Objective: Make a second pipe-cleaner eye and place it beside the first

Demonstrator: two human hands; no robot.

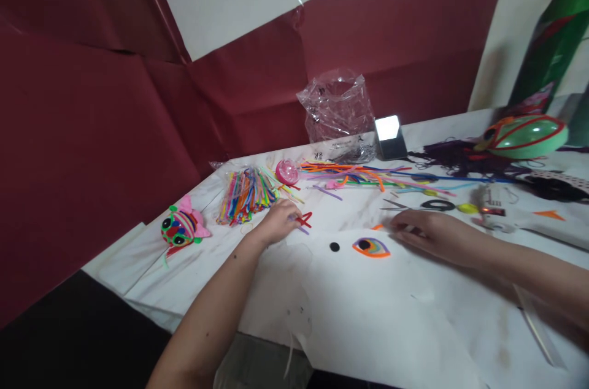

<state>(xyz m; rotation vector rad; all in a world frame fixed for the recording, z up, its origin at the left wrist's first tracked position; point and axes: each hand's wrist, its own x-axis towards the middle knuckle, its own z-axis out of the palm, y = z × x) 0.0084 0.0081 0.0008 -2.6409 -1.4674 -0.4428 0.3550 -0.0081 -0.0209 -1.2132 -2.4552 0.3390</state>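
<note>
My left hand (280, 221) is low over the white table, its fingers bent and closed at a bent red pipe cleaner (305, 219). A short purple pipe cleaner piece (302, 230) lies just under those fingertips. On the right, my right hand (416, 229) rests near the tabletop with fingers loosely bent and a gap by the thumb; I see nothing in it. Close to its fingertips is a small orange piece (378, 227). Between the hands lie an eye shape of coloured pipe cleaners (375, 249) and a black dot (334, 247). Scissors (432, 205) lie beyond my right hand.
A bundle of pipe cleaners (246, 196) and a decorated ball with a face (179, 228) are at left. Loose pipe cleaners (354, 173), a clear plastic bag (338, 107) and a phone (390, 138) sit behind. A glue gun (499, 217) and green balloon-like form (529, 136) are at right.
</note>
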